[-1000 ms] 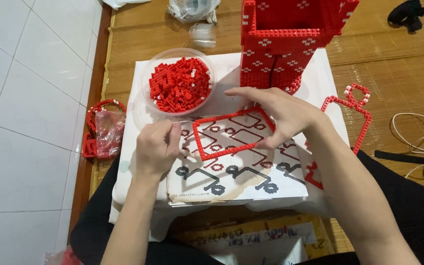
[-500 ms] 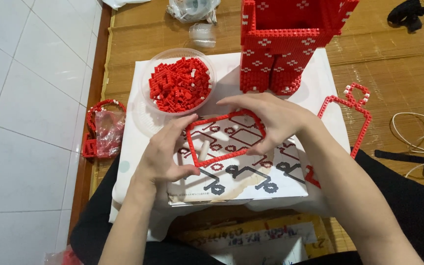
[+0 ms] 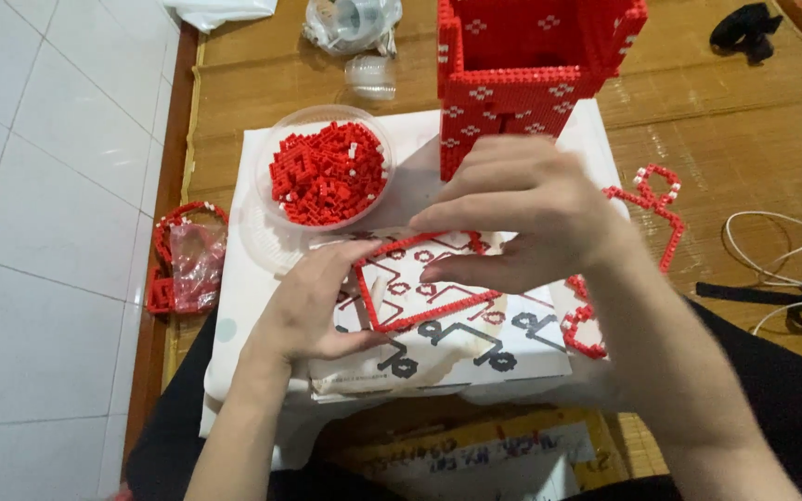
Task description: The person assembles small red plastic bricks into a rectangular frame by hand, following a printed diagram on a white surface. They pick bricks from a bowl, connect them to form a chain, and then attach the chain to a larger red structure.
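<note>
Red brick frame [image 3: 420, 288], a thin open outline of small blocks, sits tilted above the patterned white box [image 3: 475, 348], gripped by both hands. Left hand [image 3: 313, 306] pinches its left edge, fingers closed on the corner; right hand [image 3: 526, 213] holds the upper right side, fingers curled narrow around the rim. Just beyond, a clear bowl [image 3: 276, 232] holds loose red bricks [image 3: 327, 172], beside a tall red block tower [image 3: 522, 74].

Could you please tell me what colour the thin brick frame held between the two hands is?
The brick frame is red, seen in the head view.
</note>
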